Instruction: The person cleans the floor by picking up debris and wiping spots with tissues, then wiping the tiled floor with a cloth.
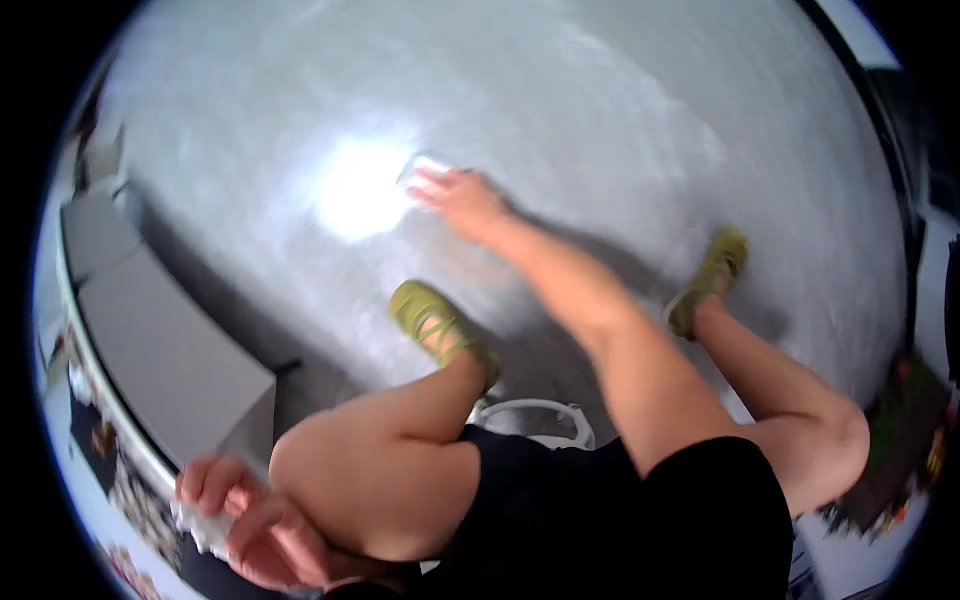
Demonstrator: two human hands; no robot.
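My right hand (465,203) reaches far forward to the grey floor, its fingers over a flat whitish pad (430,162) that lies against the surface. Blur and glare hide whether the pad is a cloth or a sponge. At the lower left, beside my knee, my left hand (268,530) is closed around a crumpled white tissue (205,528). The tissue sticks out between the thumb and the fingers.
Two green strappy shoes (425,312) are planted apart on the floor (560,110), which carries a bright reflection. Grey cabinets (175,345) run along the left. Below me shows a white round stool part (545,408). Plants (900,430) stand at the right.
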